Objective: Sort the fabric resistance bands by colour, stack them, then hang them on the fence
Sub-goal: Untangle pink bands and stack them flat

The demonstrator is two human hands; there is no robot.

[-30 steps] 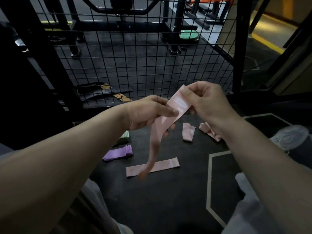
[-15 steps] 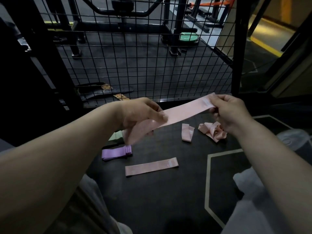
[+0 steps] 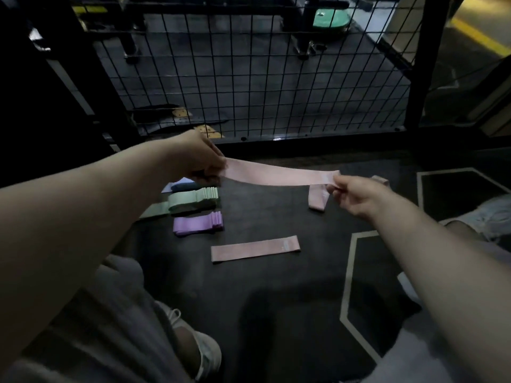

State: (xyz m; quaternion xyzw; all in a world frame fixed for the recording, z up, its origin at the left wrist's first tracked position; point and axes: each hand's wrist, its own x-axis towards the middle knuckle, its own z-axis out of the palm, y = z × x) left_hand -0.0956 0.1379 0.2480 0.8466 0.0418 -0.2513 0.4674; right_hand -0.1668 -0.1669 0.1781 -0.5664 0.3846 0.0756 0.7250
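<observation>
Above the floor, left hand (image 3: 200,158) and right hand (image 3: 352,193) pinch a pink band (image 3: 279,175) stretched left-right.

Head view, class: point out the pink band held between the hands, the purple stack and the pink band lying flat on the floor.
held pink band (image 3: 279,176), head view, middle of its span.
purple stack (image 3: 197,223), head view, top band's middle.
flat pink band (image 3: 254,248), head view, its centre.

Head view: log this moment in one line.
held: pink band; left hand: pinches one end; right hand: pinches other end; floor: second pink band
</observation>
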